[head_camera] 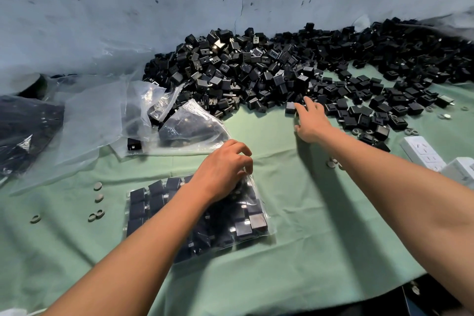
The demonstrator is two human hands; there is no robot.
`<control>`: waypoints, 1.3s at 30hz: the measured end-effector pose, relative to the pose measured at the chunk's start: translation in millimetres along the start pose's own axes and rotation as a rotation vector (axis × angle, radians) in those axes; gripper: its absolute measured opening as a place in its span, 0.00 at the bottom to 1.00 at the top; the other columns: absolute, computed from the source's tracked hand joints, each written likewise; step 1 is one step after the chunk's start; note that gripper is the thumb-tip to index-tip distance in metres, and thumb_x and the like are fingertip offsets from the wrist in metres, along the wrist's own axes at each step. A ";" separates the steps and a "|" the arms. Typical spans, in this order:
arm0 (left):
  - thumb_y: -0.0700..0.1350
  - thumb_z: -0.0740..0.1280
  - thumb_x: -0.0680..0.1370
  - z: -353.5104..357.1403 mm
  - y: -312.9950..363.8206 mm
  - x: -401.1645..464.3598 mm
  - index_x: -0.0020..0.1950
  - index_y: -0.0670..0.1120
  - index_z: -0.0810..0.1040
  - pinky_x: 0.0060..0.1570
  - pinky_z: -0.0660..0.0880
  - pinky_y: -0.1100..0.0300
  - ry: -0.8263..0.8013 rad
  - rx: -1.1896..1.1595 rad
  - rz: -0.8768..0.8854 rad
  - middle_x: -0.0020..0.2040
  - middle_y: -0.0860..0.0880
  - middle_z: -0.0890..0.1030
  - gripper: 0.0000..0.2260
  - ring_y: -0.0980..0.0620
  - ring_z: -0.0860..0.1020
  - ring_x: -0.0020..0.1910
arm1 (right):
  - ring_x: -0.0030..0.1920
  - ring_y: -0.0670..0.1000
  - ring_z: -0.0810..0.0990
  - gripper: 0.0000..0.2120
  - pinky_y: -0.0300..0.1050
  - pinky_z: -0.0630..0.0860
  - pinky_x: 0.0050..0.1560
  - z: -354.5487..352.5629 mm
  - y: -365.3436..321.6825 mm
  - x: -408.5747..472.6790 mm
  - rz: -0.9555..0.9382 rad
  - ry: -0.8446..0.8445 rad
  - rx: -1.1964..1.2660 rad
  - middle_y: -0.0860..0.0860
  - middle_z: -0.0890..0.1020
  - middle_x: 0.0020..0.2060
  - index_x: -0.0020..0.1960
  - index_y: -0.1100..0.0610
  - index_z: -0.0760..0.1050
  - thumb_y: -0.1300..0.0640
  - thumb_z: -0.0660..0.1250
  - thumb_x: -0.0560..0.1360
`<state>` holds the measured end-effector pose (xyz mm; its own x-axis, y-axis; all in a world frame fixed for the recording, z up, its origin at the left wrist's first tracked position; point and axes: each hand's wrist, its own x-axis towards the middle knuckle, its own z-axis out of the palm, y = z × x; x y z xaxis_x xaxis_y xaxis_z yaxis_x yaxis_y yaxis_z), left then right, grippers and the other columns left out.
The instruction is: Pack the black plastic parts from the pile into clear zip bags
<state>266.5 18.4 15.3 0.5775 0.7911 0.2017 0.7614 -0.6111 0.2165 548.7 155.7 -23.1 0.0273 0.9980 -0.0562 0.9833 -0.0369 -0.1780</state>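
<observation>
Spare bags [107, 115] are lying at ten o'clock on my worktop [320, 226]. My left hand [222, 169] is pinching the filled bag [200, 215] at centre. My right hand [311, 123], fingers spread, is touching a part [291, 108] at the pile [256, 72], one o'clock.

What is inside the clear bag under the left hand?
The clear bag holds black plastic parts packed in rough rows. The left hand grips its top edge, and hand and forearm cover the middle, so the bag's opening and the total count cannot be seen.
</observation>
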 end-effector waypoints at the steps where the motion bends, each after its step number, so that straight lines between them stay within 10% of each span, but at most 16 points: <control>1: 0.46 0.76 0.76 -0.1 -0.4 -0.1 0.46 0.53 0.83 0.51 0.78 0.52 0.000 0.000 0.001 0.59 0.54 0.80 0.03 0.52 0.73 0.61 | 0.81 0.63 0.52 0.33 0.57 0.57 0.79 0.3 0.2 3.4 -0.027 -0.027 0.008 0.59 0.49 0.83 0.82 0.56 0.54 0.57 0.65 0.81; 7: 0.46 0.76 0.76 2.7 -2.9 -2.4 0.48 0.53 0.84 0.51 0.78 0.52 -0.018 -0.010 -0.027 0.60 0.53 0.79 0.03 0.52 0.73 0.62 | 0.68 0.65 0.72 0.33 0.56 0.70 0.71 1.5 -19.8 -7.2 -0.041 0.047 0.069 0.60 0.68 0.71 0.76 0.59 0.65 0.51 0.73 0.76; 13: 0.44 0.74 0.77 5.8 -6.1 -4.7 0.58 0.53 0.83 0.55 0.76 0.52 -0.001 -0.013 -0.049 0.60 0.52 0.78 0.10 0.51 0.72 0.63 | 0.52 0.55 0.79 0.12 0.48 0.76 0.57 15.7 -54.8 -58.5 -0.233 0.022 0.276 0.52 0.75 0.52 0.54 0.51 0.80 0.51 0.77 0.73; 22: 0.50 0.75 0.75 -3.3 -18.7 -34.8 0.42 0.49 0.83 0.53 0.75 0.50 0.046 -0.273 -0.261 0.50 0.53 0.76 0.06 0.53 0.73 0.52 | 0.34 0.55 0.82 0.06 0.46 0.77 0.31 39.4 -81.7 -121.8 0.036 0.017 1.239 0.57 0.86 0.43 0.53 0.53 0.81 0.56 0.75 0.77; 29: 0.65 0.77 0.68 -20.2 -17.0 -57.7 0.43 0.58 0.81 0.57 0.75 0.54 -0.151 -0.310 -0.250 0.51 0.58 0.74 0.13 0.58 0.72 0.55 | 0.46 0.48 0.86 0.19 0.49 0.84 0.52 55.1 -79.3 -139.7 -0.052 0.132 0.958 0.47 0.85 0.48 0.60 0.49 0.80 0.57 0.79 0.71; 39: 0.60 0.73 0.70 -25.0 1.0 -58.6 0.43 0.56 0.73 0.55 0.73 0.51 -0.189 -0.079 -0.171 0.50 0.56 0.71 0.13 0.54 0.67 0.53 | 0.43 0.50 0.85 0.14 0.55 0.85 0.46 50.1 -85.6 -147.8 -0.118 0.168 0.904 0.48 0.85 0.45 0.54 0.51 0.80 0.51 0.80 0.71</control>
<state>226.0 -29.3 27.6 0.4931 0.8696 -0.0246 0.8315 -0.4627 0.3075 451.5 8.7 -48.8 0.0309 0.9894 0.1422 0.4697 0.1112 -0.8758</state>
